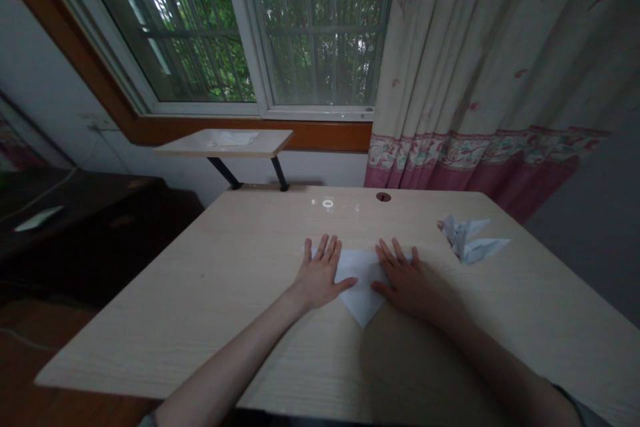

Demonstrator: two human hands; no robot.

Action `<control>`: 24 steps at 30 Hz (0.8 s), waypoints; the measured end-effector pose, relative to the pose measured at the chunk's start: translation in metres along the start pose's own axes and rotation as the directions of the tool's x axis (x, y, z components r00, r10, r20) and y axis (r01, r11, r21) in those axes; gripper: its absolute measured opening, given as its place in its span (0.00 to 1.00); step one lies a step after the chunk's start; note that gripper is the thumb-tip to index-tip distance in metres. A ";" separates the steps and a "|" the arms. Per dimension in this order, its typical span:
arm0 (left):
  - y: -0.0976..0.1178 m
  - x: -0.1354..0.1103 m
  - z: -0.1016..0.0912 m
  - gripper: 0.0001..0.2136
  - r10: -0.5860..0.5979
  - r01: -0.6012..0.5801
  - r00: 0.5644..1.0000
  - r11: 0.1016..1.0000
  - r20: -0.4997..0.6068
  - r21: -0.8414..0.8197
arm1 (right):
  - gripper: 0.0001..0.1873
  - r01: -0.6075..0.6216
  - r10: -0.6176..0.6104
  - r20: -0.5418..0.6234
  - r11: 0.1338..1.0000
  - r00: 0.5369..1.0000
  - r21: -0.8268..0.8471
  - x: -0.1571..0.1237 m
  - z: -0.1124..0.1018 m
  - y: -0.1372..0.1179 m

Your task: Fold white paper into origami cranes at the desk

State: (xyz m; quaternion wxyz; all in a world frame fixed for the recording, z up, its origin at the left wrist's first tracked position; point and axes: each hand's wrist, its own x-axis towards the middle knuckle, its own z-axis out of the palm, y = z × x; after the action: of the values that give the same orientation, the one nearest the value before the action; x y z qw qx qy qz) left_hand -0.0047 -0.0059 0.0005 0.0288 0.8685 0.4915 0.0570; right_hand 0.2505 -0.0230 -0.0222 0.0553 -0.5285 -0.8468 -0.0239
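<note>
A sheet of white paper folded to a point (361,285) lies near the middle of the light wood-grain desk (200,320), its tip toward me. My left hand (319,273) rests flat on the paper's left part, fingers spread. My right hand (405,280) lies flat on its right part, also with spread fingers, and the two thumbs point toward each other. Neither hand grips anything. The hands hide the paper's upper corners. To the right of my right hand, a white folded paper crane (467,240) lies on the desk, apart from both hands.
A round cable hole (383,197) sits near the desk's far edge. Behind it stands a small raised shelf (223,143) under a window. A dark cabinet (75,227) stands to the left, and a patterned curtain (480,93) hangs to the right.
</note>
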 end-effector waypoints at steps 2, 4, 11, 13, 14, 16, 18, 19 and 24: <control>-0.007 0.001 0.002 0.42 0.062 -0.063 0.998 0.998 -0.020 -0.023 | 0.42 0.039 -0.040 0.007 0.999 0.999 0.035 0.000 -0.002 0.003; -0.014 0.002 0.003 0.42 0.134 -0.136 0.990 0.989 -0.036 -0.055 | 0.42 0.100 -0.103 0.023 0.991 0.994 0.090 0.001 -0.006 0.007; -0.032 0.006 -0.007 0.57 0.321 -0.318 0.947 0.921 -0.023 -0.227 | 0.56 0.239 -0.275 0.098 0.931 0.957 0.275 0.004 -0.013 0.019; -0.032 0.007 -0.008 0.59 0.341 -0.336 0.940 0.906 -0.026 -0.258 | 0.57 0.238 -0.278 0.097 0.923 0.956 0.303 0.005 -0.013 0.021; -0.032 0.007 -0.008 0.59 0.348 -0.343 0.937 0.899 -0.031 -0.270 | 0.57 0.237 -0.279 0.094 0.919 0.956 0.315 0.005 -0.013 0.023; -0.031 0.008 -0.008 0.57 0.356 -0.351 0.934 0.892 -0.038 -0.286 | 0.55 0.238 -0.281 0.088 0.912 0.956 0.336 0.006 -0.012 0.025; -0.030 0.008 -0.007 0.55 0.353 -0.348 0.935 0.890 -0.037 -0.294 | 0.53 0.231 -0.278 0.090 0.908 0.956 0.349 0.006 -0.012 0.026; -0.029 0.008 -0.007 0.55 0.351 -0.345 0.936 0.890 -0.036 -0.297 | 0.53 0.224 -0.272 0.093 0.908 0.958 0.354 0.006 -0.013 0.027; -0.029 0.008 -0.012 0.51 0.359 -0.368 0.929 0.880 -0.085 -0.302 | 0.51 0.192 -0.247 0.101 0.905 0.964 0.380 0.007 -0.018 0.025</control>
State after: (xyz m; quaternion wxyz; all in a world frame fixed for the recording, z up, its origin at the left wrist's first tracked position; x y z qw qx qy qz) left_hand -0.0267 0.0153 0.0097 0.1484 0.9287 0.3050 0.1501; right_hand 0.2711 -0.0077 -0.0038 0.0876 -0.4099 -0.8923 0.1676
